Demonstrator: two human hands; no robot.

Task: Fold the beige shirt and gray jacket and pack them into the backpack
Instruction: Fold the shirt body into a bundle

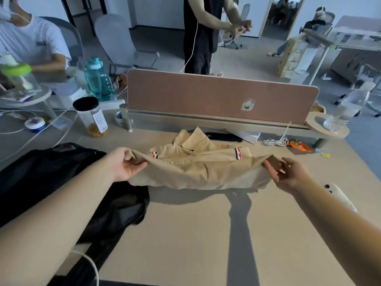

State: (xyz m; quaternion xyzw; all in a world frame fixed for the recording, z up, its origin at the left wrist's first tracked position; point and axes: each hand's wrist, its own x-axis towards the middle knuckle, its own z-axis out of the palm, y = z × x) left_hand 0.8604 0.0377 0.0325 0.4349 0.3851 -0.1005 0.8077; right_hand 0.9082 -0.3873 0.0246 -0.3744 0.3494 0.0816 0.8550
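Beige shirt (198, 168) in front of the brown divider (206, 93), collar end toward it on the table (185, 234), near edge lifted. Left hand (127, 164) pinches the shirt's left corner and right hand (286, 174) pinches its right corner, with the fabric stretched between them. Black backpack (51, 168) lies in front of the divider's left end, just beside the shirt.

1 head-worn wide-angle camera looks forward and down, close over the left hand (127, 164) and right hand (288, 174).
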